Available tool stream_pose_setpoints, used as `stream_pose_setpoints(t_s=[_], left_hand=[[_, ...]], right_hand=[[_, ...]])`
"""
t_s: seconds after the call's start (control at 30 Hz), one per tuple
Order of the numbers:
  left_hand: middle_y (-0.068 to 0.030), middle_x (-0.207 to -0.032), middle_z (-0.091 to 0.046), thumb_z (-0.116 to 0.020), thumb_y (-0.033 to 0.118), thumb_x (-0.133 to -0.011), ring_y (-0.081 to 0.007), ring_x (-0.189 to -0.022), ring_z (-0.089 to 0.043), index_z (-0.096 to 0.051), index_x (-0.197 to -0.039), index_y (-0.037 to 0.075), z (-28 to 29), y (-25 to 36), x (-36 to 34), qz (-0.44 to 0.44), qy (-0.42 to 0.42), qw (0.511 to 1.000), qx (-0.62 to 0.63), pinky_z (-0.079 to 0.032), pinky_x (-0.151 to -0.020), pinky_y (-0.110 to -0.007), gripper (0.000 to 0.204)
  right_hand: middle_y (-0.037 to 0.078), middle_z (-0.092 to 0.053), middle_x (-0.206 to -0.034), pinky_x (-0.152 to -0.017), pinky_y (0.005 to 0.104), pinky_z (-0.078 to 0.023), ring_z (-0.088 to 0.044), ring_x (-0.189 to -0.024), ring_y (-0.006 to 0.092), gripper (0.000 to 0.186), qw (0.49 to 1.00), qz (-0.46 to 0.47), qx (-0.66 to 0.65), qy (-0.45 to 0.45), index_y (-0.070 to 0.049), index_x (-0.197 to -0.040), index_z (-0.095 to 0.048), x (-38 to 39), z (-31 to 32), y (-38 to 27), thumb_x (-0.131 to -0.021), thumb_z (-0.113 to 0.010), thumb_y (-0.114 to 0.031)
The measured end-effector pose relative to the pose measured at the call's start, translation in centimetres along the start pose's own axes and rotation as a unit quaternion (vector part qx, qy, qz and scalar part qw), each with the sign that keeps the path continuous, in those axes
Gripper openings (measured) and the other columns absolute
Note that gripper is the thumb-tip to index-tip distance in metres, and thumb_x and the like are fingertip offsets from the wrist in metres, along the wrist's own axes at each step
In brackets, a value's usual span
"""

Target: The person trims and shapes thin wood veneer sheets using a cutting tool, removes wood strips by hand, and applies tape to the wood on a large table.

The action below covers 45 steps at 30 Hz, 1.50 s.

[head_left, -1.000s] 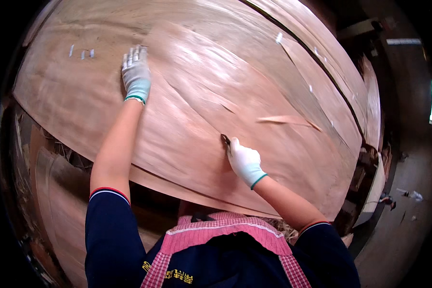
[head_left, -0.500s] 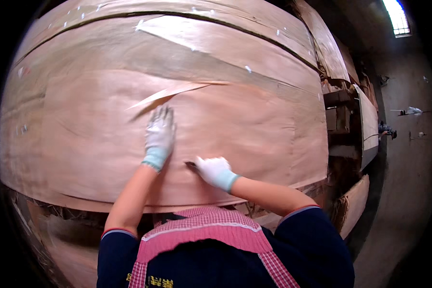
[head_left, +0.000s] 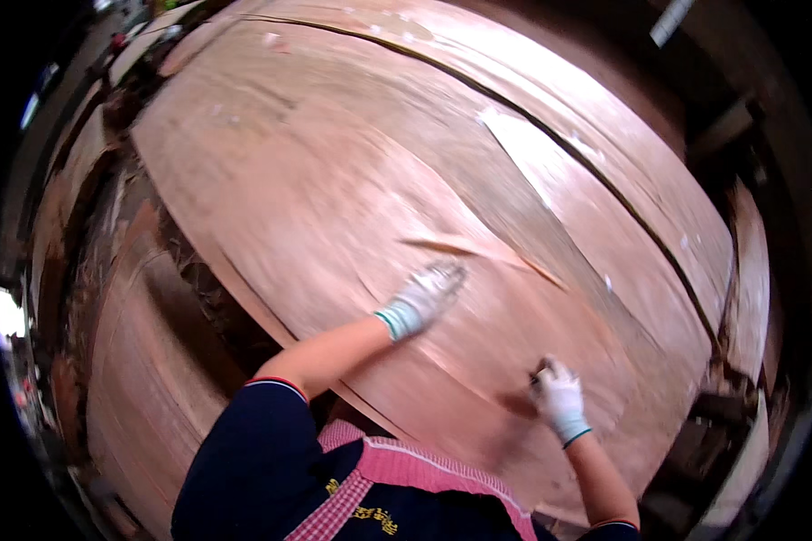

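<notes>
A wide pinkish-tan sheet of wood veneer (head_left: 289,180) spreads beneath both hands. My left hand (head_left: 429,293), in a white glove with a pale green cuff, lies on it with the fingers stretched out, somewhat blurred. Just beyond those fingertips, a narrow pointed veneer strip (head_left: 474,247) stands partly raised from the surface. Farther right and nearer me, my gloved right hand (head_left: 558,389) is closed around a small dark tool (head_left: 541,368). Its exact kind is hidden by the fingers, and a shadow falls on the veneer beside it.
A long dark gap (head_left: 514,95) runs between this veneer and another sheet behind it. A lighter pointed veneer piece (head_left: 537,162) lies toward the far right. More stacked sheets (head_left: 153,343) stand lower at the left, past the near edge. Dark framework (head_left: 722,415) is at the right.
The view has turned, so the veneer now slants down to the right. My right hand with the dark tool has moved farther from my left hand, which still lies near the raised strip.
</notes>
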<state>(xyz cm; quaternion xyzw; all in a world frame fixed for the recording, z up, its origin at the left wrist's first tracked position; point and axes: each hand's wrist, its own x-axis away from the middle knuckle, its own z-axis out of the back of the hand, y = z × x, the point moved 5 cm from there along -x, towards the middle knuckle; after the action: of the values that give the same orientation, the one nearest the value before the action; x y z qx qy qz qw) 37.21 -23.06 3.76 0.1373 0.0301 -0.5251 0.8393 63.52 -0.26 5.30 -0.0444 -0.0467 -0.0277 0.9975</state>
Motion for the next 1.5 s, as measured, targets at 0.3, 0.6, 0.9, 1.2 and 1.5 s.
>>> stream_pose_setpoints(t_s=[0.3,0.6,0.9,1.2,1.5], left_hand=[[-0.019,-0.125,-0.059,-0.058,0.009,-0.09,-0.0359,-0.114,-0.056,-0.042,-0.142,0.013,6.2,-38.6,5.8,0.439,0.229,0.859,0.126,-0.047,-0.094,-0.043,0.054],[-0.0147,-0.126,-0.06,-0.079,0.006,-0.074,-0.0255,-0.117,-0.058,-0.02,-0.152,0.021,8.3,-53.4,6.9,0.309,0.164,0.902,0.251,-0.045,-0.103,-0.034,0.099],[-0.0154,-0.128,-0.057,-0.074,0.01,-0.078,-0.0302,-0.117,-0.053,-0.035,-0.147,0.013,7.3,-54.5,7.3,0.238,0.12,0.96,0.083,-0.041,-0.105,-0.038,0.079],[-0.0127,-0.125,-0.06,-0.058,0.011,-0.088,-0.0309,-0.121,-0.051,-0.062,-0.121,0.003,10.6,-49.3,2.7,0.238,0.041,0.968,-0.073,-0.04,-0.105,-0.041,0.034],[-0.0144,-0.15,-0.037,-0.039,0.018,-0.099,-0.0254,-0.141,-0.031,-0.038,-0.143,0.001,-1.8,-24.9,-4.1,0.082,-0.01,0.996,0.025,-0.023,-0.117,-0.036,0.047]], right_hand=[[0.019,-0.066,-0.095,-0.072,0.0494,-0.05,-0.064,-0.085,0.0381,0.025,0.974,-0.151,-0.029,-0.169,-0.015,-0.113,-0.061,-10.0,2.3,-4.3,-0.093,-0.054,-0.027],[0.022,-0.066,-0.087,-0.069,0.0524,-0.049,-0.063,-0.082,0.0427,0.023,0.996,-0.026,-0.08,-0.022,-0.006,-0.098,-0.059,-56.3,2.6,-27.8,-0.09,-0.053,-0.027],[0.011,-0.069,-0.082,-0.06,0.043,-0.053,-0.069,-0.075,0.0295,0.012,0.971,0.231,0.008,0.054,-0.011,-0.089,-0.062,-70.0,-1.4,-44.6,-0.088,-0.05,-0.016],[0.017,-0.065,-0.073,-0.055,0.0496,-0.05,-0.063,-0.063,0.0386,0.014,0.997,-0.015,0.025,-0.068,-0.009,-0.091,-0.053,-46.8,1.8,-18.9,-0.087,-0.057,-0.022],[0.016,-0.068,-0.079,-0.061,0.0476,-0.053,-0.067,-0.072,0.0341,0.017,0.983,-0.143,0.028,-0.114,-0.008,-0.099,-0.054,-31.5,0.2,-7.8,-0.089,-0.053,-0.021]])
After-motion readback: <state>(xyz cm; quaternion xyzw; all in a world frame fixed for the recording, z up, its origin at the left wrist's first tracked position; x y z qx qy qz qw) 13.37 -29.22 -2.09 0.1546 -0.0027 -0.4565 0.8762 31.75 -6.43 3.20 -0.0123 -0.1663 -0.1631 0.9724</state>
